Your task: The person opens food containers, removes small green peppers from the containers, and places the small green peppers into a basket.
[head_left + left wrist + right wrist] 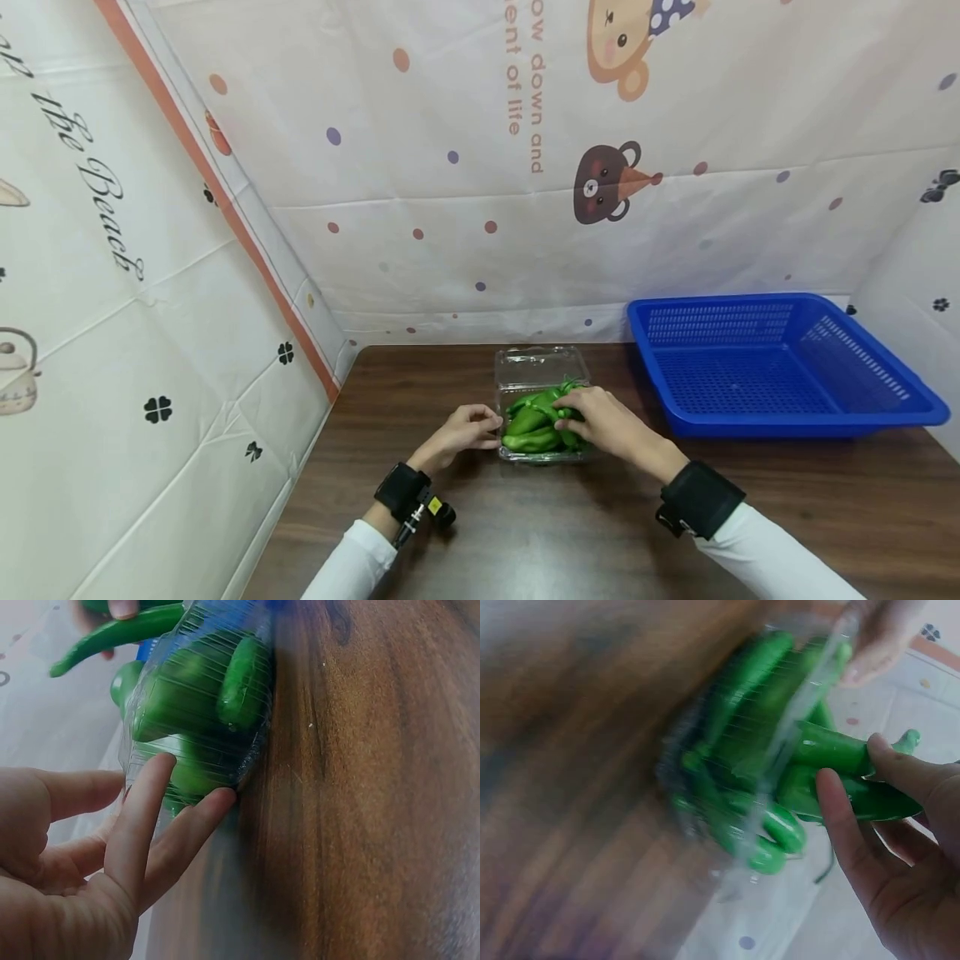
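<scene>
A clear plastic clamshell box (pixel 542 367), its lid folded back, stands on the table heaped with several long green peppers (pixel 531 420). My left hand (pixel 463 432) is at the box's left side; in the left wrist view its extended fingers (pixel 196 829) touch the clear wall. Over the right part of the heap, my right hand (pixel 606 423) pinches a green pepper (pixel 832 748) between thumb and fingers. Another pepper (pixel 885 799) lies against those fingers, above the rim. Lower peppers show through the ribbed wall in both wrist views.
A blue plastic basket (pixel 757 429) with slotted walls stands on the right side of the brown wooden table (pixel 525 533). Printed white sheets (pixel 450 275) hang behind the table and along its left side. Both wrists wear black camera straps (pixel 703 498).
</scene>
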`<state>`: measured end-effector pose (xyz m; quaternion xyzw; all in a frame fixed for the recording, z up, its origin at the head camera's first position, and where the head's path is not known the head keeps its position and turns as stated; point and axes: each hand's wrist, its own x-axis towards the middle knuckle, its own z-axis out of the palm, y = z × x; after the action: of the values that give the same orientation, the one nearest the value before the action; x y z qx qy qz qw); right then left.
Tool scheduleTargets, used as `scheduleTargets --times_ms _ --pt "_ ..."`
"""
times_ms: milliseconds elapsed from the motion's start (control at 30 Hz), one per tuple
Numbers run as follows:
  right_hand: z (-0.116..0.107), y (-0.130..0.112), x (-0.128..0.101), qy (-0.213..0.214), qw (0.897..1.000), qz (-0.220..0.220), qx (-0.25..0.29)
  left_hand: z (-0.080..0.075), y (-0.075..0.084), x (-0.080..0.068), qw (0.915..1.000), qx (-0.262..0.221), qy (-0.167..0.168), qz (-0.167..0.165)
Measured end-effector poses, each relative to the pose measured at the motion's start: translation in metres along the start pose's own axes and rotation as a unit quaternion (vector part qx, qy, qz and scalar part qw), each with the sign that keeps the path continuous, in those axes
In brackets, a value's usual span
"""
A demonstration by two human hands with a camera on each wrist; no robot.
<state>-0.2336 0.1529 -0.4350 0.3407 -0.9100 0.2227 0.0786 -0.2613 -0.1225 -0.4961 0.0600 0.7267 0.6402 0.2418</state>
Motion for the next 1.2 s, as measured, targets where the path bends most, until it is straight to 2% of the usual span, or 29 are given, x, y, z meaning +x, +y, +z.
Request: scheduleTargets --times_ms 167,400,600,733,967,1200 --pt "-0.019 -0.006 0.009 0.023 1.000 0.013 0.008 0.002 -0.001 0.002 1.0000 -0.006 -0.002 -0.003" --pt "-0.046 -0.006 0.017 0.093 0.996 0.016 0.006 0.005 -0.001 -0.001 0.9999 -0.005 -0.011 -0.006" --pt "-0.081 0.000 0.019 0.166 0.986 0.015 -0.001 0.006 0.000 -0.004 0.9998 -0.005 -0.021 0.005" --pt "-0.103 0.004 0.018 0.203 0.978 0.051 -0.021 0.004 0.001 -0.004 0.9996 0.006 -0.024 0.012" --pt "-0.128 0.015 0.011 0.206 0.971 0.117 -0.007 0.000 0.000 -0.005 0.9994 0.008 -0.029 0.014" --pt "-0.155 0.029 0.001 0.203 0.968 0.144 0.020 0.001 0.002 -0.003 0.9995 0.019 -0.025 0.010"
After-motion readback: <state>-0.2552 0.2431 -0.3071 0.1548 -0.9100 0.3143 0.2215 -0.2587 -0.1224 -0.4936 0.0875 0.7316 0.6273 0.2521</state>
